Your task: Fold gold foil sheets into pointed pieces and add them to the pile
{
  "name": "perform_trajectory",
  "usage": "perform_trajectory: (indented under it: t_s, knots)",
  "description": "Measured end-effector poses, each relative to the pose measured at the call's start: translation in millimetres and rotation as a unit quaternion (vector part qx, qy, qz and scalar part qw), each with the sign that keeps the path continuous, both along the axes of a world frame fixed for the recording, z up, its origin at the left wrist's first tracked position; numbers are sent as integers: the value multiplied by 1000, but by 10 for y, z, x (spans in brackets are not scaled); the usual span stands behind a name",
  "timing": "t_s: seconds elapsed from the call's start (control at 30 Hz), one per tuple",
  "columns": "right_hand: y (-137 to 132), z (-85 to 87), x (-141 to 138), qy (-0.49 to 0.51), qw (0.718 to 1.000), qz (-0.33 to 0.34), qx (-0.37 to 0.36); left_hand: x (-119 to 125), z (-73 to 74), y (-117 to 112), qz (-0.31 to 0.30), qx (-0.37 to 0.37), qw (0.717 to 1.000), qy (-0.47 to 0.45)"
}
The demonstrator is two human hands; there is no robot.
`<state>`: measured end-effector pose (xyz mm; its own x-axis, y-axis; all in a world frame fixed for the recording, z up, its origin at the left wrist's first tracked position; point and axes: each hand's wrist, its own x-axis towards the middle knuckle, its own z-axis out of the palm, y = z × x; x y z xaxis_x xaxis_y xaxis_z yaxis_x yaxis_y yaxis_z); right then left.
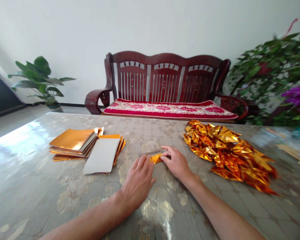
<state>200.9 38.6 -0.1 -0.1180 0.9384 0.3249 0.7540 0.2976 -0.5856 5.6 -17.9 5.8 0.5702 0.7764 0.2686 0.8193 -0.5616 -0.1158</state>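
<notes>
A narrow folded piece of gold foil paper [155, 158] lies on the table between my two hands. My left hand [139, 180] rests flat over its left end, fingers together and thumb held out to the side. That end is hidden under the fingertips. At the other end, my right hand [176, 163] pinches the foil between thumb and fingers. To the left is a stack of gold foil sheets [73, 139], with a second stack, white sheet [101, 155] uppermost, against it. A heap of folded gold foil pieces [222, 150] spreads to the right.
A patterned, shiny cover lies over the table [72, 193]. Clear plastic bags [269, 136] and flat tan strips [292, 155] lie at the right edge. Beyond the table stand a wooden bench [164, 78] with a red cushion, a potted plant [41, 80] and leafy greenery [272, 63].
</notes>
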Motion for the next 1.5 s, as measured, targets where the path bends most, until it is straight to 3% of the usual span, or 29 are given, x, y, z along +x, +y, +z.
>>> perform_trajectory:
  t_s: [0.27,0.53,0.93,1.23,1.5]
  knots:
    - [-32,37,-61,-27,999,-24,1,30,-8,-16,23,-20,999,21]
    - [-57,31,-73,-38,999,-25,10,100,80,1,55,-30,998,13]
    - [-64,-43,-48,-97,993,-16,63,138,92,16,76,-32,997,14]
    - [-246,57,-51,-172,978,19,116,154,72,17,93,-33,995,18]
    - [-297,76,-85,-216,961,110,135,154,61,21,94,-25,995,14]
